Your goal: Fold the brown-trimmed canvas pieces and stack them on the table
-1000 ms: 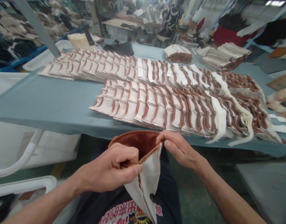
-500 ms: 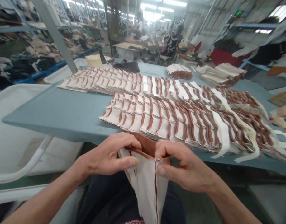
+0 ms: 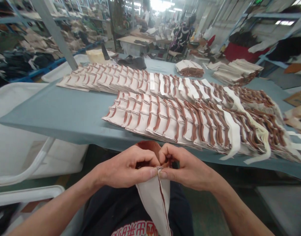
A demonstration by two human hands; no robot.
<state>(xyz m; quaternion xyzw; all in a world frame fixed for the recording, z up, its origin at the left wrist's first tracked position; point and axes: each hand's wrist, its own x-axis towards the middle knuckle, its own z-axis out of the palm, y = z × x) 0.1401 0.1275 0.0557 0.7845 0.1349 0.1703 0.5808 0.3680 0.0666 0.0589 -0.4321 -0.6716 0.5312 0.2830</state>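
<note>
A tapering cream cloth piece with a reddish-brown lining (image 3: 151,198) is held off the blue-grey, cloth-covered worktop (image 3: 54,113), just in front of its near edge and before a dark printed garment (image 3: 103,208). The left hand (image 3: 129,167) and the right hand (image 3: 190,168) both grasp its upper rim, pinching between thumb and fingers. Half a second earlier the hands stand apart, only the right at the dark brown seam (image 3: 162,193); now the thumb tips nearly meet at the seam's top, so the handling appears concentrated on that one point. Along the worktop's near edge lies a row of overlapping cream-and-brown cloth pieces (image 3: 162,121); behind it runs a second row (image 3: 111,77). White fabric strips (image 3: 232,131) cross both.
</note>
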